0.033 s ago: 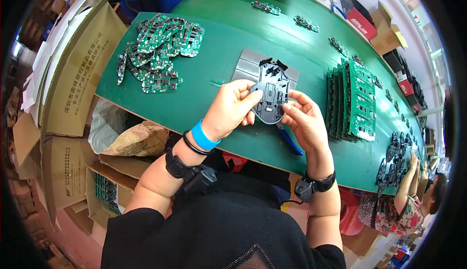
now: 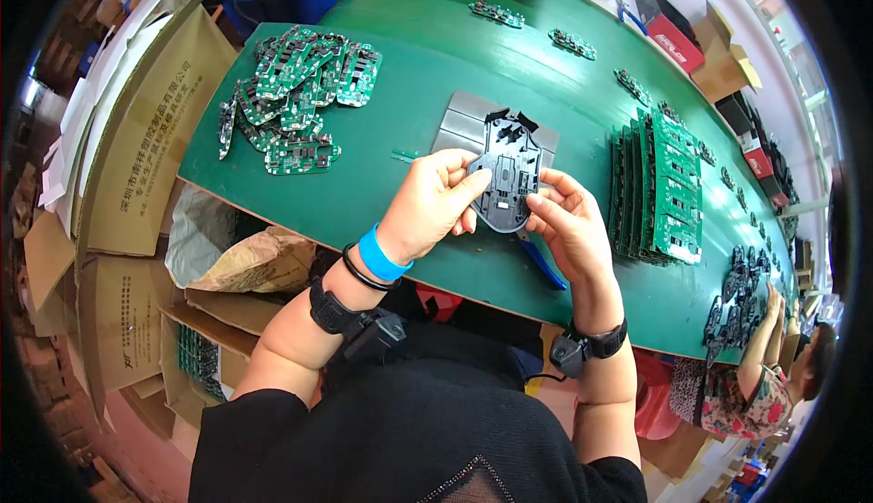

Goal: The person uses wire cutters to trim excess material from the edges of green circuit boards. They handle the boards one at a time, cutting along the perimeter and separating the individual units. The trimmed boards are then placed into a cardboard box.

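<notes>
A black plastic shell (image 2: 503,171), its moulded inner side facing up, is held above the table between my two hands. My left hand (image 2: 435,198) pinches its left edge, thumb on top. At the lower right edge, the thumb and fingers of my right hand (image 2: 575,228) close on the same shell. Beneath it lies a flat grey plate (image 2: 452,130), partly covered. A tool with a blue handle (image 2: 544,265) rests beside my right hand; its head is hidden.
Loose green circuit boards (image 2: 300,94) are heaped on the green table (image 2: 409,57) at left. Board panels (image 2: 673,185) stand stacked at right. More boards (image 2: 573,45) line the far side. A co-worker (image 2: 746,394) sits by black parts (image 2: 741,294). Cardboard boxes (image 2: 155,130) stand left.
</notes>
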Motion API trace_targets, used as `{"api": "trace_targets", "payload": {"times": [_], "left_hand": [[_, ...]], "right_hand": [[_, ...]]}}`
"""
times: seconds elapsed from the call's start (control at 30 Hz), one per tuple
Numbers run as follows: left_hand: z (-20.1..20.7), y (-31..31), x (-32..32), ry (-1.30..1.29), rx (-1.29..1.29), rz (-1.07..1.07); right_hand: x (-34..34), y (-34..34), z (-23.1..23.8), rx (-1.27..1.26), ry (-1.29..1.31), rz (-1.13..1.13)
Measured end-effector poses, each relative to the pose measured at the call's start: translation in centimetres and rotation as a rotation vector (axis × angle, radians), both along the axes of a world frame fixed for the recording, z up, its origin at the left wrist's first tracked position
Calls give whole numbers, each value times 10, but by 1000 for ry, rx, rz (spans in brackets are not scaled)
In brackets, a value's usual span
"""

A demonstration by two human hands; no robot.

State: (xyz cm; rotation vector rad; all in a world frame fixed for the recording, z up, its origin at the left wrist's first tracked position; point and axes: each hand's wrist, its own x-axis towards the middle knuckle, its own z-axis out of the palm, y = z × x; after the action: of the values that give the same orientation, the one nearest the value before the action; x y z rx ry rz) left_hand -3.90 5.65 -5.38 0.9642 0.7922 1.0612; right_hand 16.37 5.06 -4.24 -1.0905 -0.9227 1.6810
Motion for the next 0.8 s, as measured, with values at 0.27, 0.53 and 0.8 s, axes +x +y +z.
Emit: {"api": "trace_targets", "payload": {"times": [0.27, 0.53, 0.8], "left_hand": [[0, -1, 2, 1, 5, 15], [3, -2, 3, 24, 13, 22], [1, -5, 8, 61, 43, 7]], "right_hand": [[-3, -3, 2, 31, -12, -50], [1, 0, -5, 89, -35, 65], [3, -1, -9, 123, -47, 55]]}}
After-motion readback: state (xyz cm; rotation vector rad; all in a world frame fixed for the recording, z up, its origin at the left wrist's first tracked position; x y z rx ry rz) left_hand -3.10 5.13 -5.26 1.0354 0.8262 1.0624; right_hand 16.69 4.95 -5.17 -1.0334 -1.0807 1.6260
